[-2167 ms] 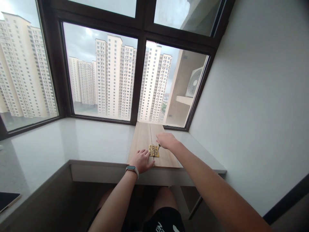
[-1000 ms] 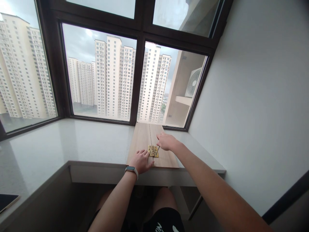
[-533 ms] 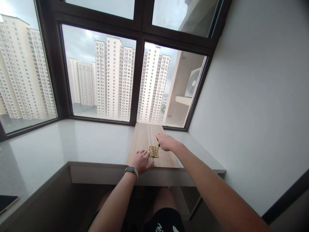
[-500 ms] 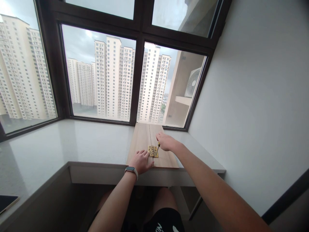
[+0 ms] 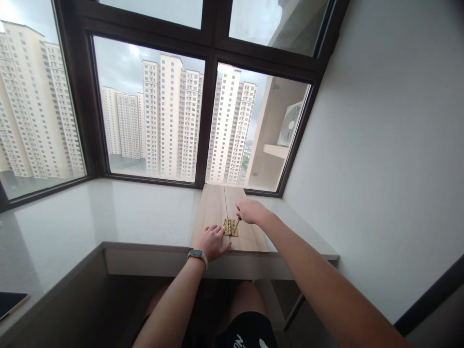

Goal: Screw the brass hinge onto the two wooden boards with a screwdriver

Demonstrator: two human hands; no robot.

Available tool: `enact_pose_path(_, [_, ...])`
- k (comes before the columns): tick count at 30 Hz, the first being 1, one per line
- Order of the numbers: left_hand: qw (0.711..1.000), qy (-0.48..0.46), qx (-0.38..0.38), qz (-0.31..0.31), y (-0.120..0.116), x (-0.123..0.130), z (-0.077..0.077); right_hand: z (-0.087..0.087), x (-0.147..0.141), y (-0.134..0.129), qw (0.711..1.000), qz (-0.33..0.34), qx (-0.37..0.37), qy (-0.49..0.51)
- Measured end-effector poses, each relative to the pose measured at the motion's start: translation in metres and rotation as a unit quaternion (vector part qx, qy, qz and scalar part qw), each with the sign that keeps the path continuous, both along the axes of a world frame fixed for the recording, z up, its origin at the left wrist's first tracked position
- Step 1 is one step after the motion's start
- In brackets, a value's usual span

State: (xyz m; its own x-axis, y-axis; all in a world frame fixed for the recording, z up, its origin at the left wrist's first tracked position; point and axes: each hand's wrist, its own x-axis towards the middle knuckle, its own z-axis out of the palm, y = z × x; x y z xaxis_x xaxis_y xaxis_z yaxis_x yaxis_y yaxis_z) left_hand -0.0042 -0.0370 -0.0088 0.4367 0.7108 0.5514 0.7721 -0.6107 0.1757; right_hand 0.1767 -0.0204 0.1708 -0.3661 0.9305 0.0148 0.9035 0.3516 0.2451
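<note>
Two pale wooden boards (image 5: 211,205) lie side by side with a thin seam between them. Across that seam, near the front, sits a brass-coloured hinge (image 5: 229,227). My right hand (image 5: 249,211) is wrapped around the handle of a screwdriver (image 5: 237,224), whose shaft slants down to the hinge's right leaf. Whether the tip sits in a screw is too small to tell. My left hand (image 5: 213,242) lies with fingers spread on the boards, its fingertips at the hinge's left edge. A smart band is on the left wrist.
The boards rest on a white stone windowsill (image 5: 152,212) with a front edge above my legs. Dark window frames (image 5: 210,111) rise behind it, and a white wall (image 5: 369,145) closes the right side. A dark flat object (image 5: 12,303) lies at the far left.
My right hand has turned slightly around the screwdriver and shifted a touch to the right. My left hand, the hinge and the boards stay in place.
</note>
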Motion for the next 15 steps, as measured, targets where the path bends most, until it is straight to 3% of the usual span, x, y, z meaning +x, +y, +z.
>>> enact_pose_path(6, [1.0, -0.004, 0.001, 0.002, 0.0014, 0.0001, -0.0022, -0.006, -0.0009, -0.0005, 1.0, -0.029, 0.007, 0.002])
enact_pose_path(15, [1.0, -0.005, 0.007, -0.003, 0.0025, -0.0009, -0.0033, -0.0043, 0.0009, -0.0028, 0.998, 0.019, -0.045, 0.044])
